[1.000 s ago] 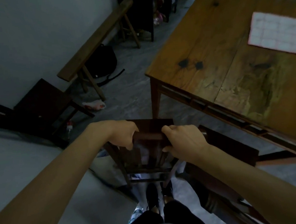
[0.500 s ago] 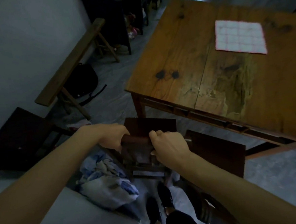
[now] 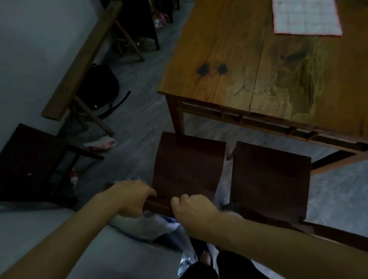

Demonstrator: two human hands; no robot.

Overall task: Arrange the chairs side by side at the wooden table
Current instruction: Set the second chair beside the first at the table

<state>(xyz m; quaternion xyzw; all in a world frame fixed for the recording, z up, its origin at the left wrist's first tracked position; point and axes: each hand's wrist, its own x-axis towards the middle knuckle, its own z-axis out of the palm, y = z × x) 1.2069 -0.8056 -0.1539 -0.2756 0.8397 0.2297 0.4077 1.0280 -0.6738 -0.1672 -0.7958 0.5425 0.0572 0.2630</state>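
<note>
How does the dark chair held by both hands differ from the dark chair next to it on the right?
The held chair is gripped at its back rail by the left hand and right hand; the right chair is untouched. The held chair faces the table's corner leg, the right chair its long edge. Both have dark, flat wooden seats.

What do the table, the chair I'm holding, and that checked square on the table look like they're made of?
Table: solid wood planks, worn glossy varnish, with visible grain, knots and a plank seam.
Chair gripped by the left hand and right hand: dark-stained wood, smooth seat, probably lacquered.
Checked square: thin and flat, cloth or paper; too blurred to tell.
</note>
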